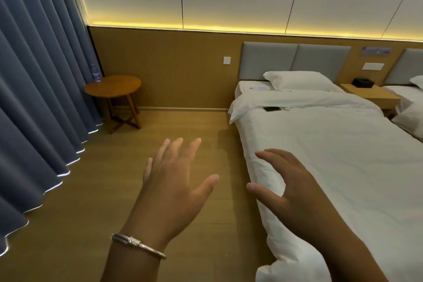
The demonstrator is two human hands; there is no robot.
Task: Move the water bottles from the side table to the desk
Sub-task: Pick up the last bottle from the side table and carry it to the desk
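One water bottle (95, 72) stands upright, long axis vertical and cap up, at the back left edge of the round side table (113, 86), far ahead of and to the left of the left hand (170, 186). Its label looks purplish, though the writing is too blurred to read. Both hands hold nothing, fingers spread: the right hand (290, 186) hovers over the near edge of the bed (332, 149). A bracelet (137, 244) circles the left wrist.

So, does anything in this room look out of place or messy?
Little. A dark phone-like object lies loose on the bed, and the water bottle stands at the side table's far edge, against the curtain.
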